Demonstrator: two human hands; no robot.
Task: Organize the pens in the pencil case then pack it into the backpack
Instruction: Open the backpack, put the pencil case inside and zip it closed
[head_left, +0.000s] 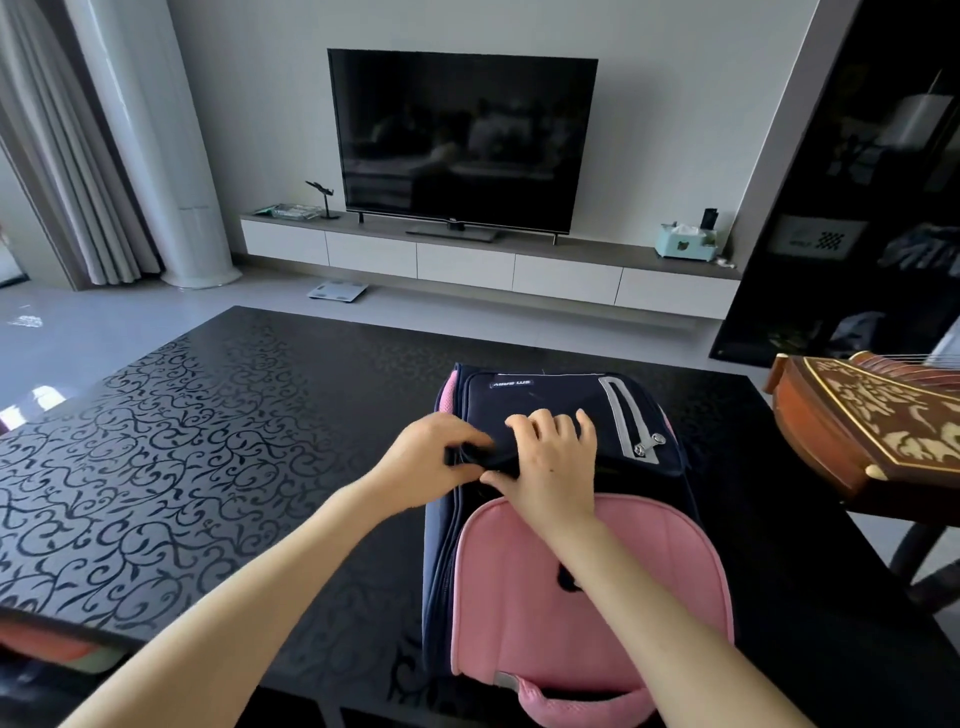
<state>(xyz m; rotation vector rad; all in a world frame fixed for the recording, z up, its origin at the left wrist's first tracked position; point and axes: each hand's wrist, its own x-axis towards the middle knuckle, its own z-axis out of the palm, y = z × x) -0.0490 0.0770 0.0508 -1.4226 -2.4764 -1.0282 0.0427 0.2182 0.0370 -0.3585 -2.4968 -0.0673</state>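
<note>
A black tabletop (208, 441) with a scrolling vine pattern carries a navy and pink backpack (587, 597), lying flat near its right side, pink padded panel toward the person. Both hands meet on the navy fabric above that panel: the left hand (426, 460) pinches a dark fold of the backpack, and the right hand (553, 460), fingers bent, grips the same fold. Two silver zip pulls (652, 444) lie just right of them.
</note>
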